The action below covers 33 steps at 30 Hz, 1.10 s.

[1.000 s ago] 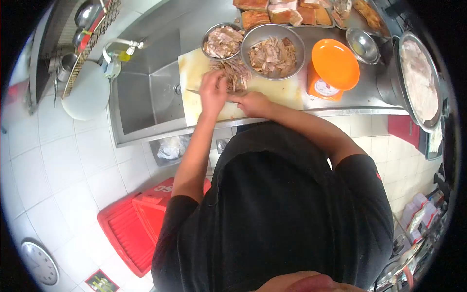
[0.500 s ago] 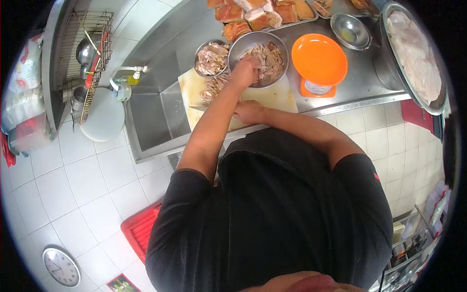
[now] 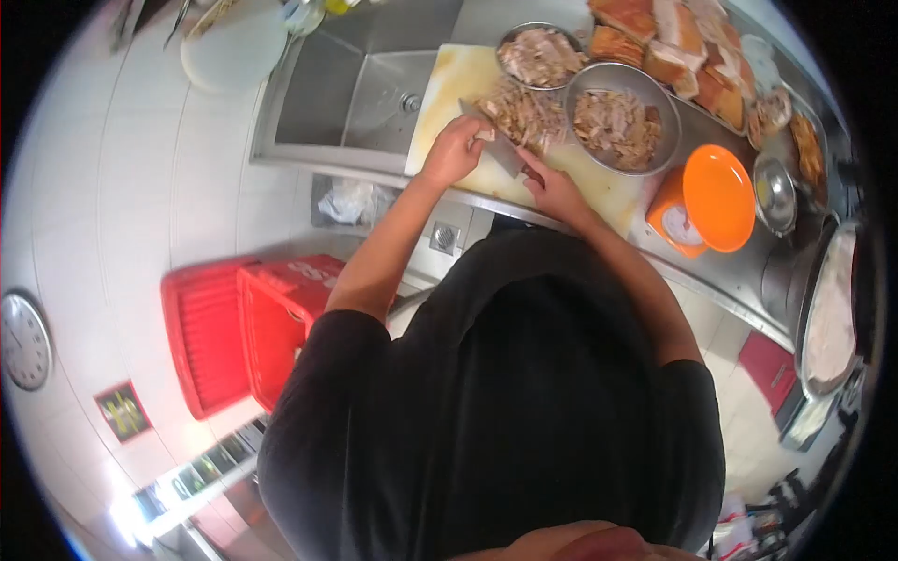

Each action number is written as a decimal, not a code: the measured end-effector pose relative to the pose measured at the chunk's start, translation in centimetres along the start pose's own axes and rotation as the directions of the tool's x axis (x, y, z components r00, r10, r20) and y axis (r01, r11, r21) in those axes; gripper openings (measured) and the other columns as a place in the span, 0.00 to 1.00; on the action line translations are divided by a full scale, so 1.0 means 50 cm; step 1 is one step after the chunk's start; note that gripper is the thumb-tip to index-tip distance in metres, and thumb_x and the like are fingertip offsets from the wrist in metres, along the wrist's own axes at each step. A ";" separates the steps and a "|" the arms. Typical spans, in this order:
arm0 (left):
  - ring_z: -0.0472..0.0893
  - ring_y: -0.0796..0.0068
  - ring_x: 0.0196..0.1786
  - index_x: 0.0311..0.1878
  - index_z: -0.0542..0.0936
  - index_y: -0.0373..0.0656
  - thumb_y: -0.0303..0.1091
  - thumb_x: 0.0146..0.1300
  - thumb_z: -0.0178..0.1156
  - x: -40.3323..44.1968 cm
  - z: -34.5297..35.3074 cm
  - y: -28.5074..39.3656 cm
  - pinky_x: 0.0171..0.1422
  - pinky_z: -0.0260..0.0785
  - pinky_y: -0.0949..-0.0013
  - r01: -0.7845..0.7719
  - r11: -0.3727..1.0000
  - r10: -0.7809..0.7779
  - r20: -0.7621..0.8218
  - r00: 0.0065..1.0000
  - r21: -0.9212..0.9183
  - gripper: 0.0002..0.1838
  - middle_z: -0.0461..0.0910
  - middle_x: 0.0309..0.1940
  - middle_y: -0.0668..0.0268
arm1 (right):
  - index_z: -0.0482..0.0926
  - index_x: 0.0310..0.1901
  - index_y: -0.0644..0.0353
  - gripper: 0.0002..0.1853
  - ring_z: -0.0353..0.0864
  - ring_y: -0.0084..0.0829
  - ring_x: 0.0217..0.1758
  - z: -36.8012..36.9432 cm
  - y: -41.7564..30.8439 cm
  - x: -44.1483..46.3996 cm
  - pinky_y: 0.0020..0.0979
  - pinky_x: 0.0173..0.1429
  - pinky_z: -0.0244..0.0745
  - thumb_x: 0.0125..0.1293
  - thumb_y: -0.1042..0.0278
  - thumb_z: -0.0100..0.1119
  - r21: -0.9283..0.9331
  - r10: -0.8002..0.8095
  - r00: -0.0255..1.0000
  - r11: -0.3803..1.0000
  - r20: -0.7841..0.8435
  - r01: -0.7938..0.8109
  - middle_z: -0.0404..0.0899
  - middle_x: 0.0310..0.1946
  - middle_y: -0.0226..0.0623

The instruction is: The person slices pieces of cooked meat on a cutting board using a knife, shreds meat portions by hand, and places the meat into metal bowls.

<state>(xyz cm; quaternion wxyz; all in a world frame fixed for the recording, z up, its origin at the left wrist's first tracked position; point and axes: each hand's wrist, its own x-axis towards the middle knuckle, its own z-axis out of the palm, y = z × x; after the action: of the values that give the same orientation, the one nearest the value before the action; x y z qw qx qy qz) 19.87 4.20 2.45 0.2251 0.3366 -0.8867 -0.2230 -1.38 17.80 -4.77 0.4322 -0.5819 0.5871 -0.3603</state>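
Note:
My right hand (image 3: 558, 194) grips a knife (image 3: 503, 151) by its handle, the wide blade slanting up and left over the cutting board (image 3: 589, 187). At the blade's far half is my left hand (image 3: 453, 152), fingers pinched around a small pale piece of meat (image 3: 485, 136). A heap of sliced meat (image 3: 526, 114) lies on the board just beyond the blade. Behind it stands a small metal bowl (image 3: 541, 56) of sliced meat. To the right, a larger metal bowl (image 3: 618, 126) holds more cut meat.
An orange weighing scale (image 3: 718, 198) stands right of the board, near an empty metal bowl (image 3: 775, 194). Large roasted meat slabs (image 3: 692, 42) lie on a tray at the back. A steel sink (image 3: 383, 103) adjoins on the left. A red bin (image 3: 271, 318) stands below.
My left hand has left the larger bowl and come to the knife blade. The knife has turned from lying nearly level to slanting. The camera view has shifted and rotated.

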 end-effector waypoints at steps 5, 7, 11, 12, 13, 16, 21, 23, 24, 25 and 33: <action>0.82 0.46 0.60 0.57 0.83 0.42 0.17 0.58 0.65 -0.098 0.044 -0.120 0.68 0.74 0.51 0.038 0.999 -0.038 0.008 0.999 0.022 0.22 0.85 0.53 0.54 | 0.66 0.81 0.36 0.36 0.89 0.51 0.59 0.023 -0.013 0.012 0.44 0.64 0.81 0.74 0.70 0.61 -0.024 -0.029 0.999 0.999 -0.019 0.029 0.88 0.56 0.53; 0.82 0.47 0.62 0.56 0.83 0.41 0.19 0.59 0.64 -0.109 0.052 -0.130 0.69 0.75 0.51 0.030 0.998 -0.023 -0.134 0.991 0.050 0.21 0.85 0.54 0.52 | 0.67 0.81 0.37 0.36 0.88 0.52 0.59 0.023 -0.046 0.016 0.45 0.64 0.82 0.74 0.69 0.62 -0.100 -0.028 1.000 0.995 -0.003 0.027 0.87 0.57 0.53; 0.82 0.47 0.62 0.58 0.83 0.40 0.20 0.58 0.65 -0.143 0.043 -0.124 0.71 0.75 0.52 0.194 0.980 -0.167 -0.328 0.930 0.051 0.22 0.84 0.55 0.51 | 0.67 0.81 0.37 0.35 0.87 0.55 0.59 0.028 -0.115 0.033 0.47 0.61 0.83 0.74 0.69 0.63 -0.182 -0.236 0.970 0.958 -0.063 0.221 0.86 0.59 0.53; 0.82 0.47 0.62 0.58 0.83 0.40 0.21 0.58 0.66 -0.154 0.041 -0.127 0.71 0.75 0.52 0.214 0.977 -0.195 -0.332 0.923 0.022 0.23 0.84 0.55 0.51 | 0.68 0.80 0.39 0.35 0.88 0.54 0.58 0.029 -0.145 0.037 0.45 0.60 0.83 0.74 0.70 0.63 -0.190 -0.257 0.964 0.952 -0.069 0.240 0.86 0.58 0.54; 0.82 0.47 0.62 0.58 0.83 0.40 0.21 0.57 0.66 -0.164 0.038 -0.130 0.70 0.75 0.52 0.232 0.973 -0.221 -0.334 0.917 -0.007 0.23 0.84 0.55 0.51 | 0.69 0.80 0.41 0.34 0.89 0.53 0.57 0.031 -0.180 0.040 0.43 0.58 0.84 0.75 0.71 0.63 -0.199 -0.277 0.958 0.946 -0.077 0.258 0.87 0.57 0.54; 0.82 0.46 0.61 0.57 0.84 0.41 0.22 0.57 0.67 -0.186 0.036 -0.123 0.68 0.77 0.53 0.280 0.957 -0.290 -0.331 0.898 -0.077 0.21 0.84 0.54 0.51 | 0.68 0.81 0.41 0.35 0.90 0.53 0.53 0.053 -0.205 0.048 0.45 0.56 0.84 0.75 0.72 0.63 -0.296 -0.330 0.942 0.907 -0.058 0.299 0.87 0.54 0.54; 0.83 0.46 0.57 0.55 0.85 0.41 0.22 0.58 0.66 -0.191 0.033 -0.127 0.64 0.78 0.52 0.316 0.934 -0.354 -0.305 0.884 -0.166 0.19 0.84 0.52 0.51 | 0.56 0.84 0.24 0.38 0.89 0.58 0.40 0.098 -0.153 0.073 0.56 0.48 0.83 0.77 0.60 0.58 -0.601 0.052 0.987 0.798 0.154 0.051 0.88 0.40 0.57; 0.84 0.46 0.55 0.54 0.85 0.41 0.23 0.58 0.66 -0.198 0.039 -0.128 0.63 0.78 0.52 0.317 0.929 -0.363 -0.317 0.876 -0.190 0.19 0.84 0.51 0.51 | 0.57 0.84 0.22 0.38 0.89 0.59 0.43 0.100 -0.160 0.076 0.56 0.51 0.84 0.77 0.59 0.59 -0.629 0.113 0.982 0.777 0.153 0.009 0.88 0.43 0.56; 0.84 0.46 0.55 0.54 0.85 0.41 0.23 0.58 0.66 -0.202 0.043 -0.127 0.62 0.79 0.52 0.313 0.931 -0.360 -0.322 0.876 -0.190 0.18 0.84 0.50 0.52 | 0.59 0.83 0.22 0.37 0.89 0.58 0.44 0.100 -0.141 0.071 0.55 0.52 0.84 0.77 0.60 0.59 -0.578 0.040 0.992 0.815 0.121 0.037 0.89 0.45 0.56; 0.84 0.46 0.54 0.54 0.85 0.41 0.23 0.58 0.66 -0.196 0.043 -0.136 0.61 0.79 0.52 0.300 0.936 -0.347 -0.337 0.875 -0.185 0.18 0.84 0.50 0.52 | 0.60 0.83 0.23 0.37 0.89 0.58 0.46 0.097 -0.117 0.081 0.54 0.53 0.84 0.76 0.60 0.59 -0.529 -0.044 0.996 0.845 0.078 0.079 0.89 0.47 0.55; 0.87 0.53 0.46 0.57 0.84 0.40 0.20 0.66 0.62 -0.199 0.042 -0.150 0.53 0.82 0.58 0.288 0.911 -0.403 -0.487 0.775 -0.296 0.16 0.86 0.47 0.51 | 0.69 0.79 0.26 0.34 0.91 0.51 0.50 0.082 -0.117 0.050 0.46 0.56 0.86 0.75 0.68 0.61 -0.432 -0.017 0.994 0.900 0.107 0.062 0.87 0.60 0.46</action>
<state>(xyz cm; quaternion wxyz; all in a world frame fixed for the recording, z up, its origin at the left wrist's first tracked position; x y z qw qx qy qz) 29.14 6.62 -5.82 0.4528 0.5180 -0.6823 -0.2473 4.73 15.25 -1.06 0.3129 -0.6928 0.6183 -0.1995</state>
